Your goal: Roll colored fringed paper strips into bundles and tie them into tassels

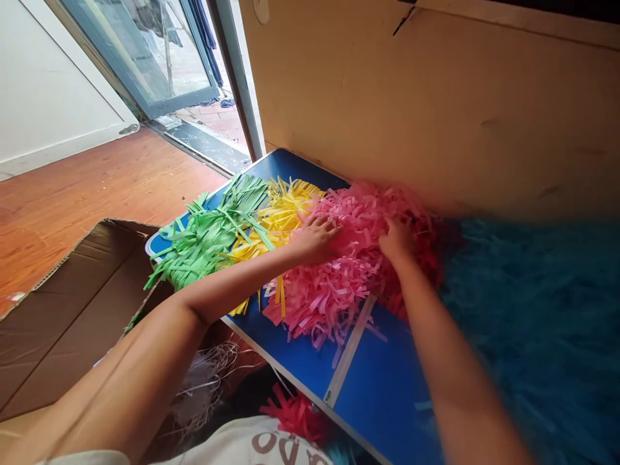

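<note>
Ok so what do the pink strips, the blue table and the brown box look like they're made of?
Pink strips: probably tissue paper or thin plastic film, given the flimsy, crinkled look. Blue table: perhaps laminate or coated board, since it's smooth with a soft sheen. Brown box: matte cardboard, judging by its ribbed cut edge.

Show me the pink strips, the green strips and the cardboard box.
Pink strips [357, 237], head view: middle of the pile.
Green strips [206, 240], head view: middle of the bundle.
Cardboard box [80, 300], head view: brown side panel.
</note>
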A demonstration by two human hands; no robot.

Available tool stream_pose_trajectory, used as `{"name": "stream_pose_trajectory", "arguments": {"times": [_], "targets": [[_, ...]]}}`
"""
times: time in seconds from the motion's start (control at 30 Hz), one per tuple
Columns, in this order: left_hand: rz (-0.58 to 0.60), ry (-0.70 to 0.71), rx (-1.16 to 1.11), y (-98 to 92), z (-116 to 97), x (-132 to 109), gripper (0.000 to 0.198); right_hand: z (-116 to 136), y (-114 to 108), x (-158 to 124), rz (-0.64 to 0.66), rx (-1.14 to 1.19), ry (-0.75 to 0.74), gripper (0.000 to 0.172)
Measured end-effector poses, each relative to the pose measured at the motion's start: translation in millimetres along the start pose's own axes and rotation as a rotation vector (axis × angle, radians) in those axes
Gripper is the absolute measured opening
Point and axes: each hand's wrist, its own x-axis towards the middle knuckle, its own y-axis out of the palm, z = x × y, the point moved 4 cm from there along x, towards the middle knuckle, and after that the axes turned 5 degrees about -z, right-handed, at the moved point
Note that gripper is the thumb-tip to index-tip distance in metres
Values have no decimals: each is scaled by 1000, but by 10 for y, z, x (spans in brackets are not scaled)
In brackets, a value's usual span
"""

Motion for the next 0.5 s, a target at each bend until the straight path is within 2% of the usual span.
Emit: {"name": "stream_pose_trajectory", "arguments": {"times": [0.07,0.1,0.13,0.17,0.23,0.3,0.33,0.4,0.5], "targets": [[-83,-35,24,-23,20,-10,68,66,-187,-59,-157,-97,10,41],[-148,-63,42,-38,34,-28,63,153,-238,-113,-180,-132,-48,37],[-224,-89,60,-55,46,-55,56,259,-239,-170,-139,-166,-136,34],[-305,-103,76,-73,50,-92,46,373,-187,-229,-29,-194,-242,31],[-409,-17,83,-80,-1,-171,27,570,17,-332,282,-205,-431,28],[-382,225,69,-32,-131,-246,20,693,232,-337,503,-169,-517,24],[-341,355,66,3,-203,-285,21,728,323,-283,556,-142,-526,22],[-255,519,71,69,-305,-340,24,731,455,-71,563,-96,-476,24],[-125,565,43,116,-344,-332,28,594,542,324,511,-28,-330,30]]}}
